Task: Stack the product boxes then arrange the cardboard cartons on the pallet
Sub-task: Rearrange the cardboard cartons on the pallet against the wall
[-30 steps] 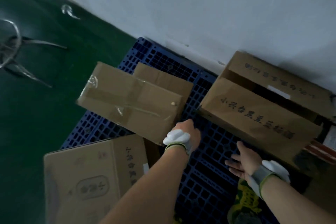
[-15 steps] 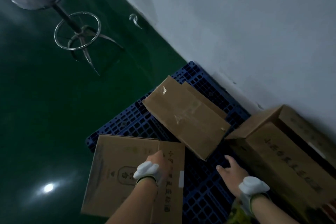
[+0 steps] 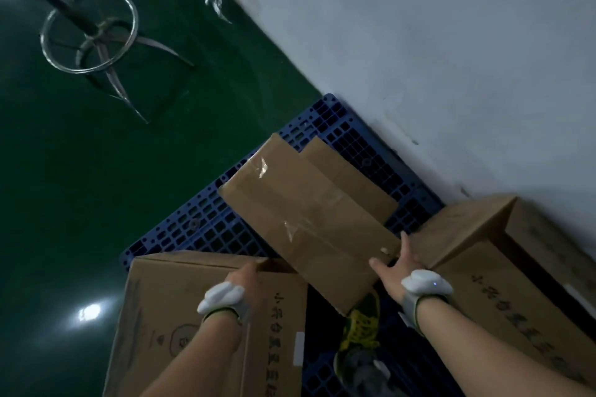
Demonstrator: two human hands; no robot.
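Taped carton (image 3: 309, 219) lies crooked; flat right hand (image 3: 395, 267) touches its corner to straighten it; left hand (image 3: 246, 277) grips printed carton (image 3: 154, 300).

Blue pallet (image 3: 200, 227) on green floor (image 3: 96, 190) bears taped carton (image 3: 306, 219) and printed carton (image 3: 161, 296)

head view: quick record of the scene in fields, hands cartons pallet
left hand: on far edge of left carton, fingers hidden
right hand: open, fingers spread against near corner of taped carton
taped carton: mid pallet, partly covering a plain carton
right carton: top open, by wall
pallet: blue, on green floor
stool: far left on floor
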